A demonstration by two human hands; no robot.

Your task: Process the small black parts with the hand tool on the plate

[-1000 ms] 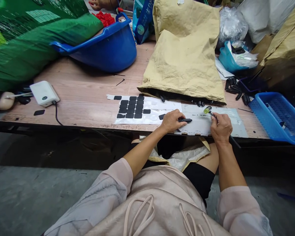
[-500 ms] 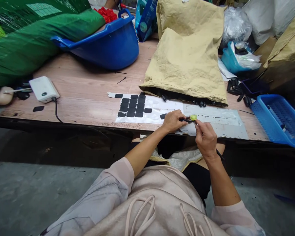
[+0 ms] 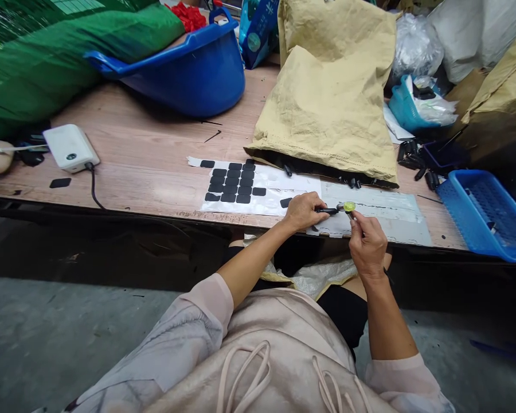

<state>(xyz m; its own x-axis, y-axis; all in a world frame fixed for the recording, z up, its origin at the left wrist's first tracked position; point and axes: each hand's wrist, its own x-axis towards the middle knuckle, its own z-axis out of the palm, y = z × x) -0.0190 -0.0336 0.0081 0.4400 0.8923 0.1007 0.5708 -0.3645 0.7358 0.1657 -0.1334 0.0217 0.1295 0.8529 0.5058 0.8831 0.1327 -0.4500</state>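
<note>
The left hand [image 3: 303,211] pinches a slim black piece [image 3: 328,210] — long axis sideways, free end toward the yellow-green-headed tool [image 3: 350,206] pinched in the right hand [image 3: 368,241], just beside it.

Right hand [image 3: 368,244] nearer left hand [image 3: 303,211] than one second ago; yellow-green-headed tool [image 3: 350,207] carried leftward with it, toward black piece [image 3: 327,210]. Since half second ago, tool head backed off slightly rightward, now just beyond piece's right end.
</note>
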